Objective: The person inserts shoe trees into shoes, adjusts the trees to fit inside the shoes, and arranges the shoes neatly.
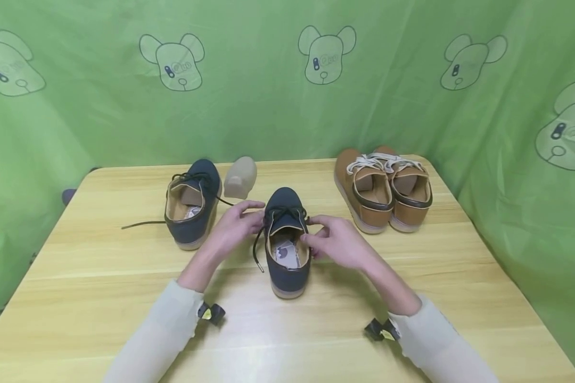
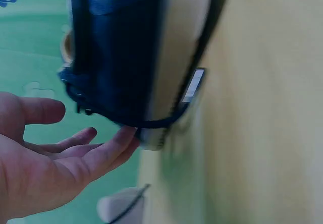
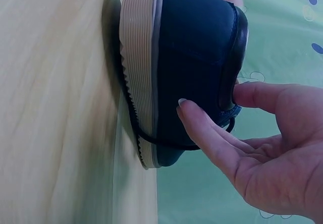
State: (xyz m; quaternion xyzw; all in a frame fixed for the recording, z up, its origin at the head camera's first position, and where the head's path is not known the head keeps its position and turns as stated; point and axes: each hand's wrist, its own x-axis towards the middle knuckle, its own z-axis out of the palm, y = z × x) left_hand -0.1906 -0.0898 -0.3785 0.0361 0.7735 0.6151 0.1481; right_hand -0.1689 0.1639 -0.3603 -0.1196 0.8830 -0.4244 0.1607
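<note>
A navy lace-up shoe (image 1: 287, 276) with a pale sole is between my two hands, its toe pointing away from me and its dark laces (image 1: 285, 213) crossing the top. My left hand (image 1: 237, 226) is at its left side, fingers extended with the tips at the shoe, thumb apart in the left wrist view. My right hand (image 1: 340, 239) pinches the right side of the collar, thumb at the opening's edge and fingers along the outside (image 3: 202, 128). A loose lace end with a metal tip (image 2: 193, 85) hangs on the left. Inside lies a printed insole (image 1: 287, 254).
Left of my left hand stands the other navy shoe (image 1: 191, 231), its lace trailing over the wooden table (image 1: 100, 298). A beige shoe insert (image 1: 241, 175) lies behind. A pair of brown shoes (image 1: 376, 215) with white laces stands at the back right. A green curtain (image 1: 268, 122) hangs behind the table.
</note>
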